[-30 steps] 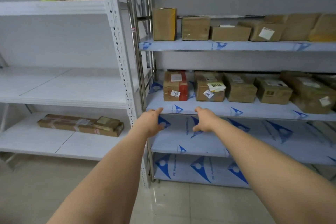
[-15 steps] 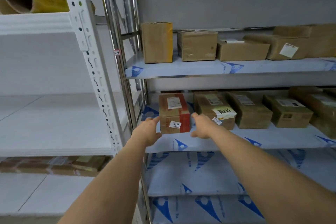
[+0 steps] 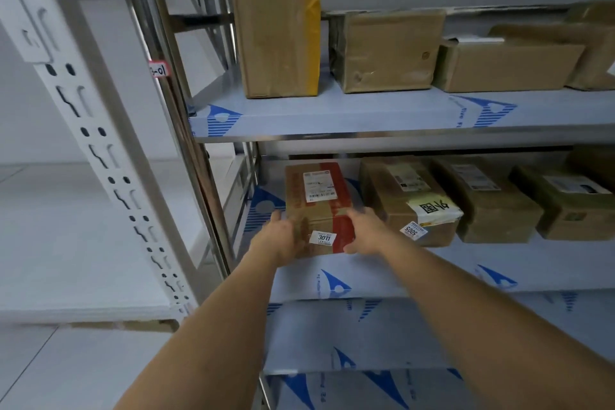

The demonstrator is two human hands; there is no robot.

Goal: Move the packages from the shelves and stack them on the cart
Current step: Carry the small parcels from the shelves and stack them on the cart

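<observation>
Cardboard package (image 3: 317, 206) gripped by both hands (image 3: 283, 240) (image 3: 364, 231); fingertips hidden behind it.

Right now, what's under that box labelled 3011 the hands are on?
The box labelled 3011 sits on a shelf covered with blue-printed film. Whether anything lies beneath the box is hidden by the box itself.

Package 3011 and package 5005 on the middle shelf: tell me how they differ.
Package 3011 has a red tape band across its front; package 5005 has a pale yellowish label with black marks there instead. Package 3011 is gripped at its front corners by the left hand and right hand; package 5005 is untouched. Package 3011 looks narrower than package 5005. Both are brown cardboard, carry a white shipping label on top, and sit on the same shelf.
</observation>
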